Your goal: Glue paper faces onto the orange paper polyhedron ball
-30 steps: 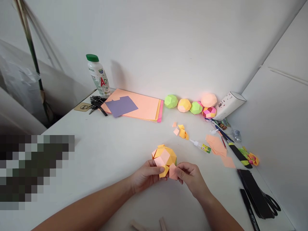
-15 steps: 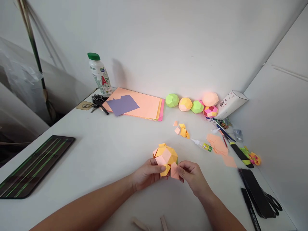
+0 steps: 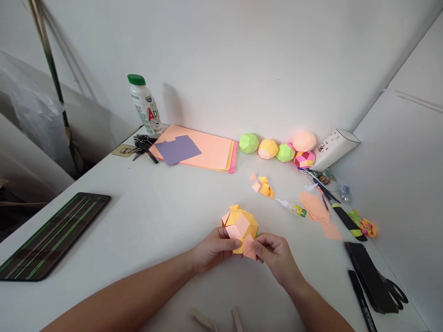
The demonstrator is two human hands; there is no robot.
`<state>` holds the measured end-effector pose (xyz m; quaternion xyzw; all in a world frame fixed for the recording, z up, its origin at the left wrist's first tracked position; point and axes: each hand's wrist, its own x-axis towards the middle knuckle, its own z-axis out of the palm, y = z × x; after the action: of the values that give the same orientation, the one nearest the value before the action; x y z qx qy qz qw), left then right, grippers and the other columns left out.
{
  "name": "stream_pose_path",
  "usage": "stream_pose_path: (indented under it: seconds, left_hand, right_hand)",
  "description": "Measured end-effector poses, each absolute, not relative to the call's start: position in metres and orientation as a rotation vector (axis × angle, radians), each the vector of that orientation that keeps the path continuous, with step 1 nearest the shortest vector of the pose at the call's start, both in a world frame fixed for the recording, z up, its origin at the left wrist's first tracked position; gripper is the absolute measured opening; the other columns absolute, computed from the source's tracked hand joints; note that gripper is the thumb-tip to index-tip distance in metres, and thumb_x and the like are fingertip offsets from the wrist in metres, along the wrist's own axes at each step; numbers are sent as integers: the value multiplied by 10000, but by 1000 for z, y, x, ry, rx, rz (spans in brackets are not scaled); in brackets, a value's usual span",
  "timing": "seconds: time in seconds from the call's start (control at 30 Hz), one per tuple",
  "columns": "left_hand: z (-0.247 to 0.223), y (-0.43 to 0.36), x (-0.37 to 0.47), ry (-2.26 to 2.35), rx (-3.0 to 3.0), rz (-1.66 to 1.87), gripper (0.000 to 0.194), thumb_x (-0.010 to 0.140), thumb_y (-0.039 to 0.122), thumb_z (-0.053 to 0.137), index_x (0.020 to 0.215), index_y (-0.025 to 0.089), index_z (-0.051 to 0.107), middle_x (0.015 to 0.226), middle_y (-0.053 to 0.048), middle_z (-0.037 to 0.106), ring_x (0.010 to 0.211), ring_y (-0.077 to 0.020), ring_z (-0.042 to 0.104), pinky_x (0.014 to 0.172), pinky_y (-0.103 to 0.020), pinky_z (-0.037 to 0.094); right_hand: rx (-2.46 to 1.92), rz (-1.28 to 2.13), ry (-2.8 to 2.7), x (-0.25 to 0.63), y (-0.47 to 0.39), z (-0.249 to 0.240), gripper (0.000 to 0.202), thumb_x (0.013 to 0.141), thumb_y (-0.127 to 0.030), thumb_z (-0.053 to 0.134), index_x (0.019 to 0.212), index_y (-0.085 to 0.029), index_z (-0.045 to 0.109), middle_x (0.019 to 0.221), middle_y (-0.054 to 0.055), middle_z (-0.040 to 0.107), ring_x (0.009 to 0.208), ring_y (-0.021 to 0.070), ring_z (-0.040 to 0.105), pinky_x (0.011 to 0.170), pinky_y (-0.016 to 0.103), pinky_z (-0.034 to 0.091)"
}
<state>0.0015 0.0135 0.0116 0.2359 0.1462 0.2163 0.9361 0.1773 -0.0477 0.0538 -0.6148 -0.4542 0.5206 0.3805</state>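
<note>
An orange and peach folded-paper ball (image 3: 242, 223) is in my left hand (image 3: 216, 249), whose thumb presses on a yellow-orange flap at its near side. My right hand (image 3: 275, 252) pinches a peach folded paper piece (image 3: 249, 247) between thumb and fingers, against the ball's lower right edge. The fingertips under the ball are partly hidden. Beyond the ball lie several small orange and peach folded paper pieces (image 3: 265, 189) and a glue bottle (image 3: 292, 208) with a white nozzle.
Several finished paper balls (image 3: 248, 143) line the wall beside a white box (image 3: 335, 148). Coloured paper sheets (image 3: 211, 150), keys (image 3: 143, 146) and a green-capped bottle (image 3: 143, 106) stand back left. A tablet (image 3: 55, 235) lies left; peach squares (image 3: 314, 207), a cutter (image 3: 349, 222) and scissors (image 3: 396, 290) right.
The peach piece in my right hand has moved slightly left, closer against the ball, and now overlaps the yellow-orange flap. My left hand keeps its hold; the view has shifted slightly.
</note>
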Motion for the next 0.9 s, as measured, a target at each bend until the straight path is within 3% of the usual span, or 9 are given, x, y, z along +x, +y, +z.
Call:
stream_pose_path:
  seconds: [0.3, 0.9]
  left_hand:
    - [9, 14, 2, 367, 494, 448, 189, 739, 187, 706, 903, 93, 691, 848, -111, 698, 828, -252, 655, 830, -428, 476]
    - [9, 14, 1, 398, 536, 441, 215, 712, 221, 727, 880, 91, 698, 849, -123, 712, 844, -273, 659, 808, -416, 483]
  right_hand:
    - [-1621, 1252, -1182, 174, -49, 55, 344, 770, -447, 639, 599, -159, 562, 571, -24, 463, 549, 109, 390, 522, 244, 329]
    - [-1582, 1230, -1118, 166, -50, 55, 354, 770, -440, 641, 574, -160, 549, 556, -21, 473, 550, 110, 405, 532, 243, 348]
